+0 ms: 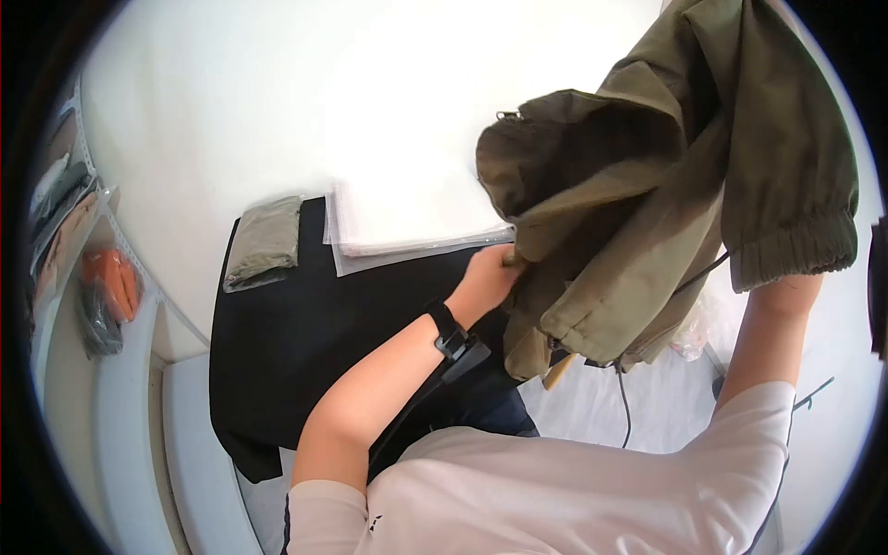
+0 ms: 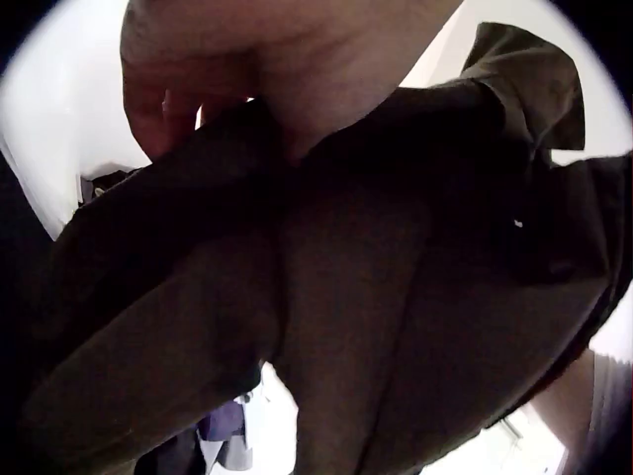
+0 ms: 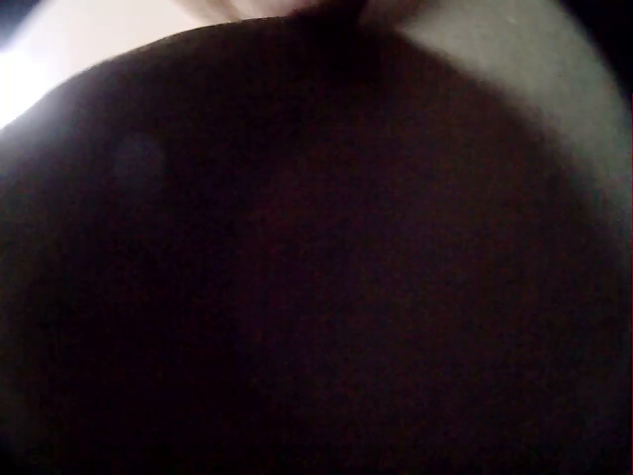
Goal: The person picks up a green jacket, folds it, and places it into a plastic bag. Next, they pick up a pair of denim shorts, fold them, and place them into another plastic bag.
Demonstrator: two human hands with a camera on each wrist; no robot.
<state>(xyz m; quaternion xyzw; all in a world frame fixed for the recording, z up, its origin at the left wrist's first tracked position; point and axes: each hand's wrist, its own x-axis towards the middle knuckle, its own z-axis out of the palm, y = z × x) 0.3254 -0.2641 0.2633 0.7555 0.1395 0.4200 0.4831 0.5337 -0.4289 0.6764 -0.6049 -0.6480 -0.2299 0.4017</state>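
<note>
Above your black-draped counter's [image 1: 305, 342] right edge, the olive zip jacket [image 1: 629, 240] hangs, your left hand [image 1: 486, 277] with fingers clamped on it, your right hand's [image 3: 262, 8] too hidden to tell; slackening pinch could drop cloth onto the counter's clear plastic bags [image 1: 356, 264].

The left grip [image 1: 490, 276] was held out before the torso [image 1: 555, 490], its fingers [image 2: 170, 137] curled and its thumb [image 2: 309, 114] set opposite them in a pinch. The left forearm [image 1: 387, 375] was slanted up to this grip, with the left elbow [image 1: 338, 418] bent below and to its left. The right forearm [image 1: 775, 314] was raised well to the right of that grip. Of the right grip [image 3: 277, 9], only a blurred strip was shown; its finger pose could not be told.
</note>
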